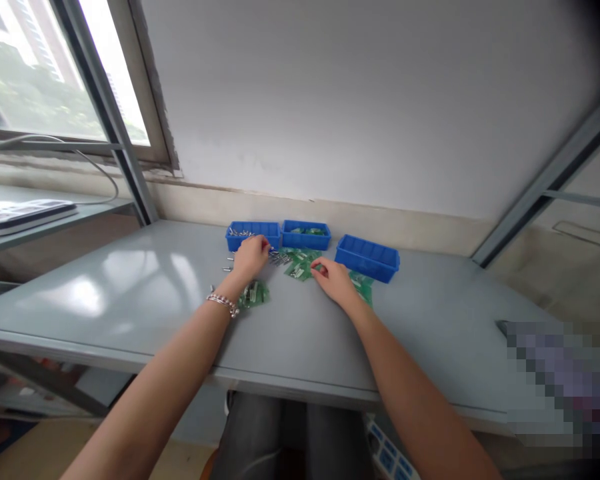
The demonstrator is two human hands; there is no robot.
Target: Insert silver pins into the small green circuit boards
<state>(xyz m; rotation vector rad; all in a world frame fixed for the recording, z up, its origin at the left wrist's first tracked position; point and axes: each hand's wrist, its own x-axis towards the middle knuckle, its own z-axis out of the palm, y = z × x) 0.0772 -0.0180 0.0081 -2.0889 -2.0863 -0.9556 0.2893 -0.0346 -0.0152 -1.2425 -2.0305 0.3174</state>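
My left hand, with a beaded bracelet on its wrist, is closed with fingertips pinched beside a small pile of loose metal pins or screws. What it pinches, if anything, is too small to make out. My right hand has thumb and fingers curled together at the edge of some small green plastic bags; whether it grips one is hidden. More green bags lie under my left wrist and behind my right wrist. A few single metal pieces lie left of my left hand.
Along the wall stand three blue bins: a left bin with metal pieces, a middle bin with green bags, and an angled right bin. Grey shelf posts flank the table. A pixelated object lies at right.
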